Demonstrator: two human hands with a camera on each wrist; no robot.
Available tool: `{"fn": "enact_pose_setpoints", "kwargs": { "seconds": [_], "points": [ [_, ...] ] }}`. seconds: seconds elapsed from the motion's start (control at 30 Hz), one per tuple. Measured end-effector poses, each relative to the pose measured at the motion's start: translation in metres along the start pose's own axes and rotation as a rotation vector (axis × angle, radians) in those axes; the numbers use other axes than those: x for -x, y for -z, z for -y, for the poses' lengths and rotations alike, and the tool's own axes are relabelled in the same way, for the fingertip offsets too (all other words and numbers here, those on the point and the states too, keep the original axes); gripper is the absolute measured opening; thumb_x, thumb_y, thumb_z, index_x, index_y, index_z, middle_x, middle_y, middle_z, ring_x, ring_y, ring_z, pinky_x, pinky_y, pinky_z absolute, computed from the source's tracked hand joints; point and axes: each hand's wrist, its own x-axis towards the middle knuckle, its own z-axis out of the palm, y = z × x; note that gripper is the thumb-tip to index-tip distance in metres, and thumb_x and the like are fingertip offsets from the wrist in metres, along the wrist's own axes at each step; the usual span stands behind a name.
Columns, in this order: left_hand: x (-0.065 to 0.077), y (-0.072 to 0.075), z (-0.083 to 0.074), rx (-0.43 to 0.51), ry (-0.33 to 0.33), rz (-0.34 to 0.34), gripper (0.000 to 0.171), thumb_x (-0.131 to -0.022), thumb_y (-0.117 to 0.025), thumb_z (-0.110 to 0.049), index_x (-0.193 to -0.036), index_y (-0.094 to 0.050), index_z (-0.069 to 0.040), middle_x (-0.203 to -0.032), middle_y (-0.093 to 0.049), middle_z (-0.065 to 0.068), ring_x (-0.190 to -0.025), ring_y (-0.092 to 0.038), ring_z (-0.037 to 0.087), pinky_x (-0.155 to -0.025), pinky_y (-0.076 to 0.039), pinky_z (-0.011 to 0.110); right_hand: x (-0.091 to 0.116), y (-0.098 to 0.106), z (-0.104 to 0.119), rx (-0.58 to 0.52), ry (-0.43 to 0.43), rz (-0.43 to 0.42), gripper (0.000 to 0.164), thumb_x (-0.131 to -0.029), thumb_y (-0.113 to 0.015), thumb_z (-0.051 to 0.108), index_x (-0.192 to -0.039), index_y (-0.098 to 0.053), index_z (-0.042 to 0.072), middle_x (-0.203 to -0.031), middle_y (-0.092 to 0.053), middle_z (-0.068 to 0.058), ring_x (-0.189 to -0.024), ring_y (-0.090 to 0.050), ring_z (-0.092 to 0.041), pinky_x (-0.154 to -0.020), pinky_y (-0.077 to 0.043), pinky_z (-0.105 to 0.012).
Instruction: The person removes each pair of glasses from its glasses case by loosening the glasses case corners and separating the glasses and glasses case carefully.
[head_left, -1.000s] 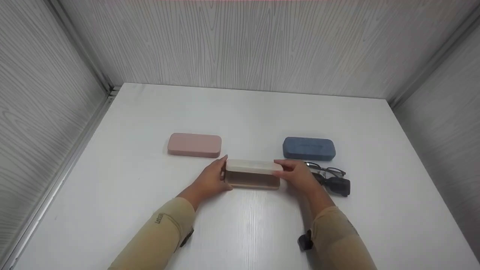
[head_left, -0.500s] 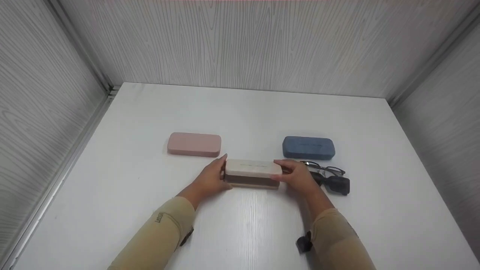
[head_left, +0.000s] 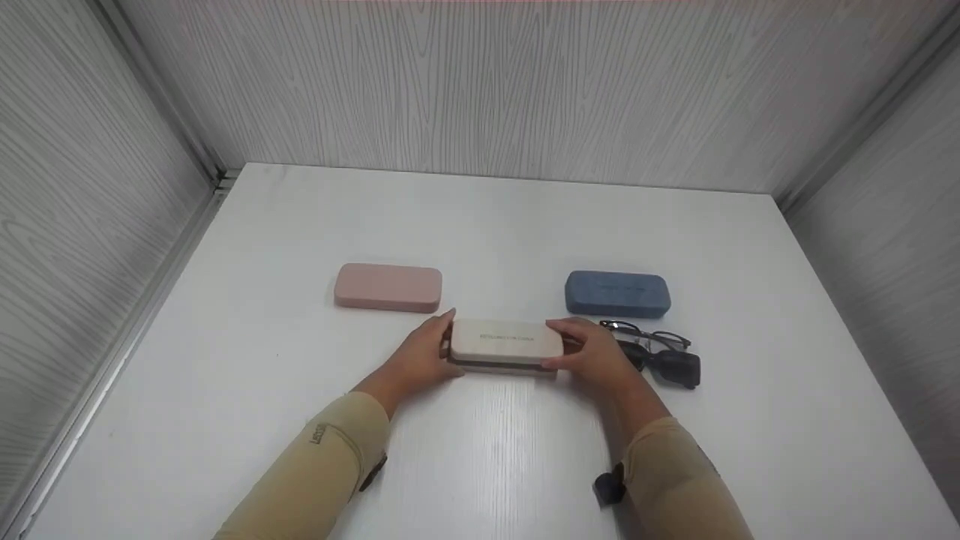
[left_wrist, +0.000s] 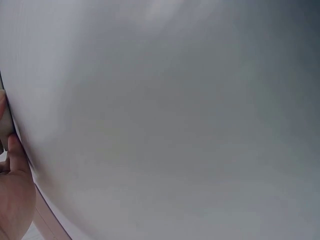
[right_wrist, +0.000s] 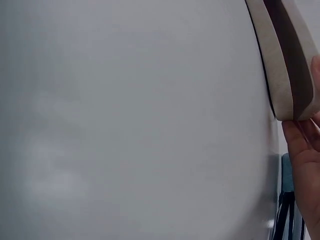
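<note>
A cream glasses case (head_left: 506,342) with faint lettering on its lid lies on the white table between the hands. A narrow dark gap shows along its front; in the right wrist view the case (right_wrist: 280,70) has its lid slightly raised. The left hand (head_left: 415,358) grips the left end, thumb at the lower front corner and a finger reaching the back. At the right end, the right hand (head_left: 596,354) pinches the lid between thumb and fingers. Only part of the left hand (left_wrist: 17,195) enters the left wrist view. Whatever is inside the case is hidden.
A pink glasses case (head_left: 388,286) lies behind the left hand. Behind the right hand is a blue glasses case (head_left: 617,293). Clear-lensed eyeglasses (head_left: 667,340) and black sunglasses (head_left: 677,369) lie beside the right hand, partly covered by it. Grained panels surround the table.
The cream case's lid has come down from wide open to almost closed, moved by the right hand. The left hand has stayed at the left end.
</note>
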Motion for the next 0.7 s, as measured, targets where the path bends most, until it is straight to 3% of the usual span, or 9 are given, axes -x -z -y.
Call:
{"fn": "enact_pose_setpoints", "kwargs": {
  "seconds": [0.3,0.7],
  "points": [
    [-0.0008,-0.0005,-0.0018,0.027,0.014,0.025,0.092,-0.076,-0.072,-0.012,-0.147,-0.014,-0.011,-0.137,-0.037,0.003,-0.129,-0.036,0.017,-0.105,-0.033,0.024,-0.0018,-0.0016,-0.0017,0.143,0.077,0.009,0.078,-0.056,-0.084,0.039,-0.126,-0.057,0.019,-0.130,-0.050,-0.003,-0.125,-0.040,-0.021,-0.108,-0.028,-0.036],
    [-0.0029,-0.0016,-0.0016,-0.071,-0.007,-0.007,0.085,-0.076,-0.072,-0.017,-0.145,-0.023,-0.009,-0.136,-0.039,0.004,-0.128,-0.035,0.017,-0.110,-0.024,0.030,-0.0016,-0.0037,0.0024,0.179,0.104,0.006,0.076,-0.060,-0.084,0.033,-0.128,-0.054,0.018,-0.130,-0.050,-0.002,-0.123,-0.041,-0.020,-0.108,-0.027,-0.035]
  ]
}}
